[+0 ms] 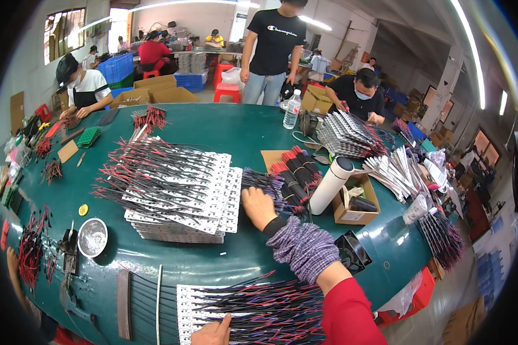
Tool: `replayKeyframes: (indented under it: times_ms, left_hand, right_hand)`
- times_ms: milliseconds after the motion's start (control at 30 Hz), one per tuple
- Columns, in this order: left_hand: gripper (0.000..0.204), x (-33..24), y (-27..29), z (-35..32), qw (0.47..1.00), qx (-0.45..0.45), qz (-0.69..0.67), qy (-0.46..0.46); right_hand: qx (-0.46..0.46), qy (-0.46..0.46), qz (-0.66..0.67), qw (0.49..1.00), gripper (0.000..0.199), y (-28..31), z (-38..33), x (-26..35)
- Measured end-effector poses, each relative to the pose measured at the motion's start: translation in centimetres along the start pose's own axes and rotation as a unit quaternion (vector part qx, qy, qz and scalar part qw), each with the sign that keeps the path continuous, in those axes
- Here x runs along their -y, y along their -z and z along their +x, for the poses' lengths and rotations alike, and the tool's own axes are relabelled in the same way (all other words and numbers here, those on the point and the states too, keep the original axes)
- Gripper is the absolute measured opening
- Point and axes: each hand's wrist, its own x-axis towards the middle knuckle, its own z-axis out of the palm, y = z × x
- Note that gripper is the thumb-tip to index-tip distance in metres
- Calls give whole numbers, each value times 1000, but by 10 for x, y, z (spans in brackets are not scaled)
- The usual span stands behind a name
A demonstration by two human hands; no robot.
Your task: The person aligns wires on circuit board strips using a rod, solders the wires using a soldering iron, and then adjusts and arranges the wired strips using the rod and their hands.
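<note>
At the table's front, a white circuit-board panel [185,307] lies with rows of black, red and purple wires [265,307] spread to its right. My left hand [213,332] rests on this panel's lower part, index finger stretched out against the wires. Farther off, my right hand [259,207], in a checked sleeve cover, reaches to a pile of dark wires [258,179]. Its fingers curl at the pile's near edge, with their tips partly hidden. Just left of it rises a stack of white panels [227,198], topped with red and black wires.
A white flask [331,187] and a cardboard box [357,214] stand right of my right arm. Bundled wires [296,175] lie behind. At left are a metal bowl [92,237], a soldering iron [77,307] and a wooden strip [124,305]. Other people work around the green table [213,123].
</note>
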Motion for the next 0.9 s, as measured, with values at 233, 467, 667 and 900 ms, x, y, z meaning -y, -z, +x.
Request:
replayKeyframes:
  times_ms: [233, 467, 667, 900]
  left_hand:
    - [39, -1, 0, -1, 1000, -17, -3, -21]
    - [38, 0, -1, -2, 1000, -22, 0, -16]
    - [36, 2, -3, -1, 1000, -27, -1, -16]
    - [35, -1, 0, -1, 999, -40, 3, -20]
  right_hand:
    - [-24, 7, 31, 999, 6, -6, -16, 13]
    - [18, -68, 112, 991, 11, 11, -21, 10]
    - [50, -156, 212, 963, 30, 30, -42, 9]
    - [-53, -265, 231, 934, 40, 33, -57, -21]
